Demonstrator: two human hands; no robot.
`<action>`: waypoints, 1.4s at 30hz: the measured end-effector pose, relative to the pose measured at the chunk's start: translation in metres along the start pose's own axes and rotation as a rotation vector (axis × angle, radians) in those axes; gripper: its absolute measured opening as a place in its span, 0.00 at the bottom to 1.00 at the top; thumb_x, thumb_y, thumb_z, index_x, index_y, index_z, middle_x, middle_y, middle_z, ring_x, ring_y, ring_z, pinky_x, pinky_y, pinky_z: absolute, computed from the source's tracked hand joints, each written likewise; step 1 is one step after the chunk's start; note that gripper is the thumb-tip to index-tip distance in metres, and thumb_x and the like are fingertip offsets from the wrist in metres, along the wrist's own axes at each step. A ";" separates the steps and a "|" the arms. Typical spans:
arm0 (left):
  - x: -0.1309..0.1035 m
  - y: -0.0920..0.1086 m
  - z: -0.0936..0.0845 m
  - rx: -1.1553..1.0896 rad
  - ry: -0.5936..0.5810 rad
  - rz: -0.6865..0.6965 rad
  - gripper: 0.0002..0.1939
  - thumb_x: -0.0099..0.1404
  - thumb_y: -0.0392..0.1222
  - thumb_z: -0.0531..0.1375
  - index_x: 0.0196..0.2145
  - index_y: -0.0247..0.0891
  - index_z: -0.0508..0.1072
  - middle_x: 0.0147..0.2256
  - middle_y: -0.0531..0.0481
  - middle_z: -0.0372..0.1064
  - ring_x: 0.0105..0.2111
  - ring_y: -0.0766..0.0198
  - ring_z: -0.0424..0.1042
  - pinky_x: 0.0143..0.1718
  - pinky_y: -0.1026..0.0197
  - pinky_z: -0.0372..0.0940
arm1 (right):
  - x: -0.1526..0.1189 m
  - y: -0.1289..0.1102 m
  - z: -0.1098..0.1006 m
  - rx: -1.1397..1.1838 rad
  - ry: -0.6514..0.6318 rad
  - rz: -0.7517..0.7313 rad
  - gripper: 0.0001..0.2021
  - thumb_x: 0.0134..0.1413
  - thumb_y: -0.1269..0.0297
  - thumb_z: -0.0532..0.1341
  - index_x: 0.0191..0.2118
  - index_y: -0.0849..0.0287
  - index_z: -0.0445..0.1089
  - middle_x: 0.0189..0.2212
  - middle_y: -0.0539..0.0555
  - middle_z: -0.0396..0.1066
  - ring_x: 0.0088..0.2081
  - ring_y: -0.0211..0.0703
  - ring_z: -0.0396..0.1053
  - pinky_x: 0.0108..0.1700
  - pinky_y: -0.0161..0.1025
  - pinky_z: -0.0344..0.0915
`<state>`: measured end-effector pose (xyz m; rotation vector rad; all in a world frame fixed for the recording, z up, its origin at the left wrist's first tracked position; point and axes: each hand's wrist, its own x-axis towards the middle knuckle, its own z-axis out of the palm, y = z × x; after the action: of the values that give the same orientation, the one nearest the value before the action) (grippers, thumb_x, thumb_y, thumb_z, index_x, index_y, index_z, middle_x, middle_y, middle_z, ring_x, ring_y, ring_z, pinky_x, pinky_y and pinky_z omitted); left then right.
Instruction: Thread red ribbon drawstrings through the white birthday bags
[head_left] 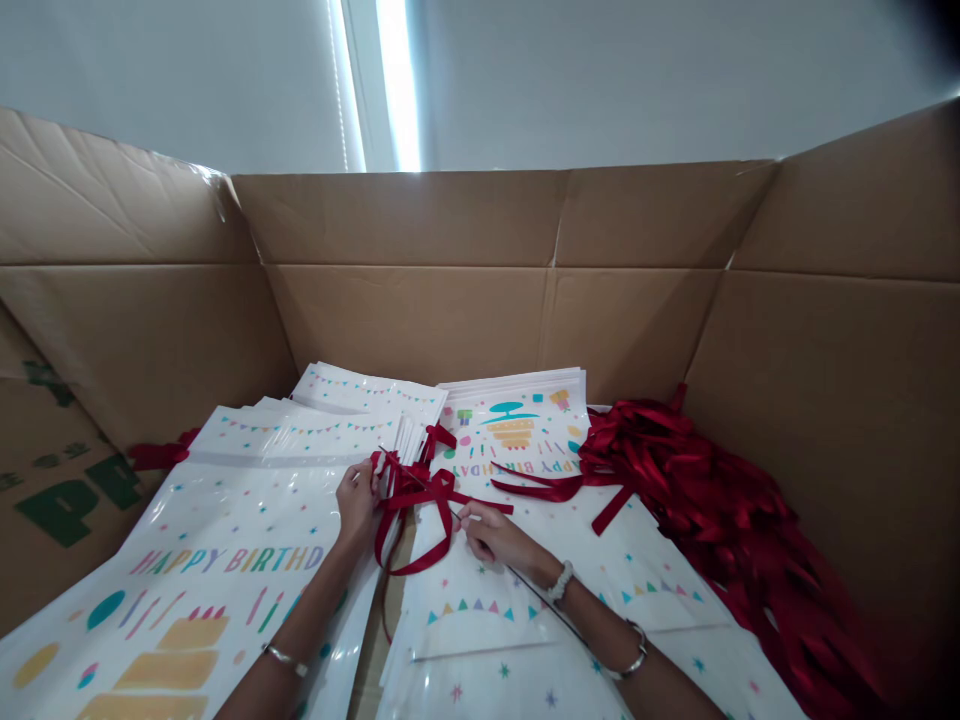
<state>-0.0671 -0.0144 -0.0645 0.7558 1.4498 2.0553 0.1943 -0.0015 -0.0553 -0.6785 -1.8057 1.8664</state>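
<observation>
at six o'clock, the left hand (358, 500) pinches the glossy birthday bags (225, 540) at their top edge; the right hand (491, 535) has its grip closed on the red ribbon (420, 500). the ribbon looks light, limp and slick, best held near its knot. at twelve, more bags (517, 420); at three, loose ribbons (697, 490) against the cardboard box (420, 300).

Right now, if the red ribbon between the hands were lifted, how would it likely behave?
The red ribbon would probably hang limp, since it already curls in loose loops. Its sheen suggests it is slippery. It seems to be attached to the glossy bags, so it might drag one along.
</observation>
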 end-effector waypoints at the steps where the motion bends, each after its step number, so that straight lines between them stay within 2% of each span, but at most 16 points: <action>1: 0.000 0.000 0.000 0.005 0.003 0.009 0.22 0.58 0.57 0.65 0.24 0.39 0.61 0.17 0.59 0.55 0.15 0.73 0.53 0.15 0.70 0.48 | 0.000 0.000 0.000 0.001 -0.008 -0.005 0.13 0.58 0.50 0.56 0.37 0.54 0.61 0.13 0.45 0.53 0.18 0.37 0.47 0.26 0.38 0.42; 15: 0.000 0.000 0.000 -0.024 -0.015 0.019 0.23 0.57 0.58 0.66 0.24 0.39 0.62 0.16 0.59 0.55 0.14 0.74 0.52 0.14 0.70 0.48 | -0.001 0.002 -0.002 0.013 -0.052 -0.015 0.12 0.59 0.51 0.56 0.37 0.54 0.62 0.13 0.44 0.54 0.17 0.36 0.47 0.26 0.38 0.42; 24: 0.003 -0.003 -0.002 -0.052 -0.071 0.046 0.25 0.57 0.61 0.67 0.24 0.38 0.63 0.16 0.59 0.55 0.14 0.73 0.52 0.13 0.70 0.49 | 0.002 0.007 -0.005 0.028 -0.080 -0.042 0.10 0.61 0.53 0.56 0.37 0.54 0.62 0.12 0.44 0.54 0.16 0.37 0.45 0.25 0.39 0.40; 35: 0.008 -0.007 -0.006 -0.111 -0.132 0.019 0.24 0.59 0.58 0.67 0.24 0.38 0.61 0.17 0.59 0.54 0.14 0.74 0.52 0.13 0.71 0.49 | 0.002 0.007 -0.005 0.024 -0.093 -0.018 0.14 0.60 0.47 0.57 0.37 0.54 0.63 0.12 0.43 0.53 0.16 0.36 0.45 0.26 0.39 0.41; 42: 0.006 -0.004 -0.004 -0.095 -0.079 0.025 0.25 0.59 0.59 0.67 0.24 0.38 0.61 0.17 0.59 0.55 0.14 0.74 0.51 0.13 0.70 0.48 | 0.002 0.008 -0.006 0.041 -0.116 -0.030 0.13 0.60 0.49 0.58 0.37 0.54 0.64 0.12 0.44 0.54 0.16 0.36 0.44 0.26 0.39 0.42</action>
<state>-0.0744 -0.0115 -0.0689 0.8107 1.2964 2.0729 0.1965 0.0046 -0.0639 -0.5356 -1.8325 1.9543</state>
